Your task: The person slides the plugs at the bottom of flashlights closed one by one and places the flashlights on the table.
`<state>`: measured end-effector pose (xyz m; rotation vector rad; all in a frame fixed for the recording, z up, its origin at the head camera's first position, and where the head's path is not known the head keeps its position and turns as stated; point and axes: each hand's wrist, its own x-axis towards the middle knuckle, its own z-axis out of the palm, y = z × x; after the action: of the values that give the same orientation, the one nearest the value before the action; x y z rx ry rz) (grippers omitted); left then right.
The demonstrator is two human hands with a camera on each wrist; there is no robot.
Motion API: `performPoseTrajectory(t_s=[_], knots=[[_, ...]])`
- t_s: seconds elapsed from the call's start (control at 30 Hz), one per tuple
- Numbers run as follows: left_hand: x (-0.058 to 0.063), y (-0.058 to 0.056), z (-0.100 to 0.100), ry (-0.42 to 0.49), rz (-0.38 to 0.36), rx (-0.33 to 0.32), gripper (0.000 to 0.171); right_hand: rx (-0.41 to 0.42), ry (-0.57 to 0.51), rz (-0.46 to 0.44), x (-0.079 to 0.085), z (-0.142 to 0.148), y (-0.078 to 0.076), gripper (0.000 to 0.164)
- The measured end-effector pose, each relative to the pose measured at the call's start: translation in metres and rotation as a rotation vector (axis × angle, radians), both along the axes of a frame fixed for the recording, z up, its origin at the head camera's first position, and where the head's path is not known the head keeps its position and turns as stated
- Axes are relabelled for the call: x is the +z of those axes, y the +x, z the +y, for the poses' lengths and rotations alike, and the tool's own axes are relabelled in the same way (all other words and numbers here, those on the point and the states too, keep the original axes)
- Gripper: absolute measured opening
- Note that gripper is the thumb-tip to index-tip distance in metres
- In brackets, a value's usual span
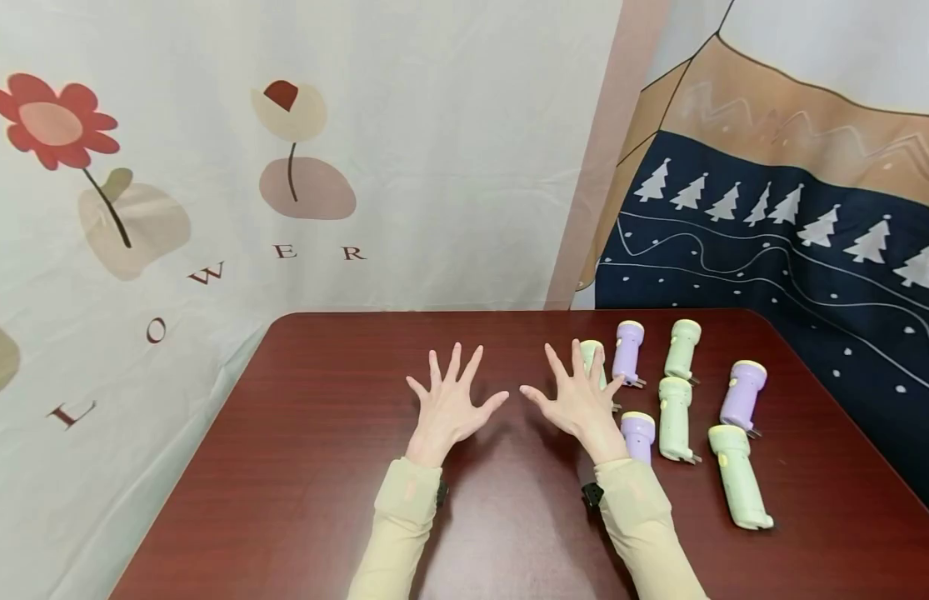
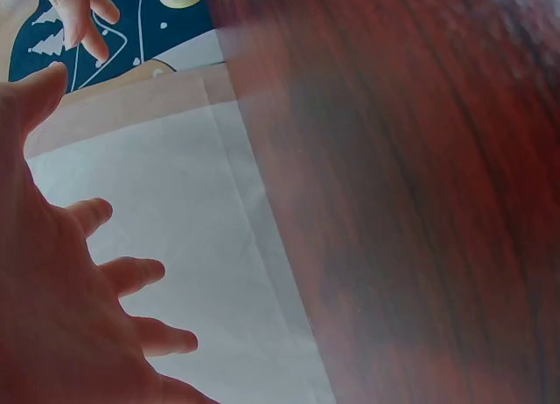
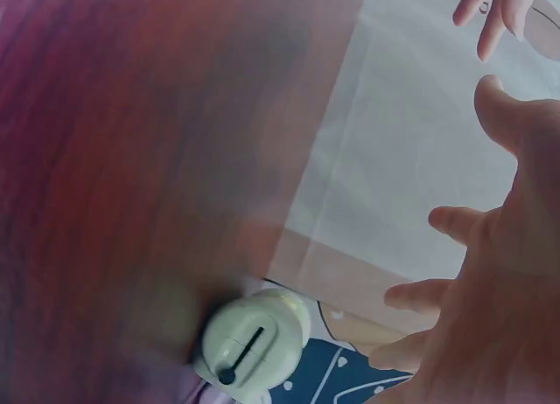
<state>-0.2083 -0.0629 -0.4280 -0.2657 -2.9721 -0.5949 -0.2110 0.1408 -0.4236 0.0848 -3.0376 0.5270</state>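
Both bare hands hover over the table with fingers straight and spread. In the head view the left hand (image 1: 447, 408) is left of centre, holding nothing. The right hand (image 1: 580, 406) mirrors it, also holding nothing, and overlaps a green flashlight (image 1: 593, 354) that it partly hides. A purple flashlight (image 1: 639, 433) lies by the right wrist, partly covered by the sleeve. Beyond the fingertips lies another purple flashlight (image 1: 627, 350). Metal plug prongs stick out of several flashlights' tail ends. In the right wrist view a green flashlight (image 3: 254, 344) shows its slotted tail below the hand.
More flashlights lie on the right side: a green one (image 1: 683, 350) at the back, a green one (image 1: 675, 421) in the middle, a purple one (image 1: 743, 396) and a green one (image 1: 741, 479) farther right. The dark red table (image 1: 284, 467) meets printed curtains (image 1: 464, 167) behind.
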Motion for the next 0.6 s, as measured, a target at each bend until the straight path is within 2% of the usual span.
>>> performPoseTrajectory(t_s=[0.33,0.43,0.6], knots=[[0.002,0.0,-0.002,0.03,-0.001,-0.024,0.081,-0.031,0.014,-0.054,0.024,0.011,0.002,0.085],[0.002,0.0,-0.004,0.049,-0.003,-0.03,0.078,-0.026,0.041,-0.081,0.03,0.019,-0.002,0.084],[0.0,0.001,-0.007,0.082,0.039,-0.069,0.069,-0.032,0.092,-0.153,0.033,0.032,-0.016,0.082]])
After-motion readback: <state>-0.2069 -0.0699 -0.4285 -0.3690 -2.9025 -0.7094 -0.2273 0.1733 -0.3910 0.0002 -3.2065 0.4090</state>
